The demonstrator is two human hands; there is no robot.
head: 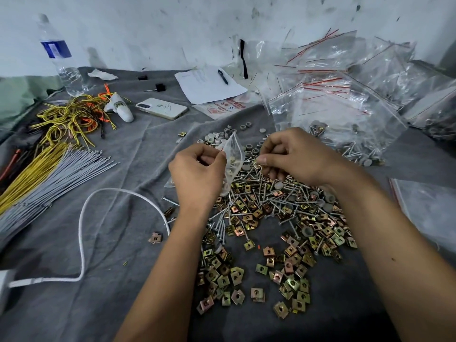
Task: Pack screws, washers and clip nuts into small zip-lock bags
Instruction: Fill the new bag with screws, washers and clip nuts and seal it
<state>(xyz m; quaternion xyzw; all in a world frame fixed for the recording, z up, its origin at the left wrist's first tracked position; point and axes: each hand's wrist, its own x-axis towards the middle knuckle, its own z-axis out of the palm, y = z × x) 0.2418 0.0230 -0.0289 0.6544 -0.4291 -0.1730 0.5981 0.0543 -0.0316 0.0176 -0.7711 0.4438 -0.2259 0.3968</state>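
Gripping zip-lock bag (233, 156), left hand (197, 174) | right hand (293, 156) pinching screw (256, 159) | grey cloth (111, 243)

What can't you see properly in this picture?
- Head view: what the right hand pinches is too small to name.
- The count inside the zip-lock bag is hidden by the left hand and cloudy plastic.
- The white cable runs off the left edge.

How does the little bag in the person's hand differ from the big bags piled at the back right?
The small zip-lock bag is held upright in the left hand, mouth open, with a few pieces inside; the large bags lie heaped on the cloth. The small one is far smaller. Both are clear plastic.
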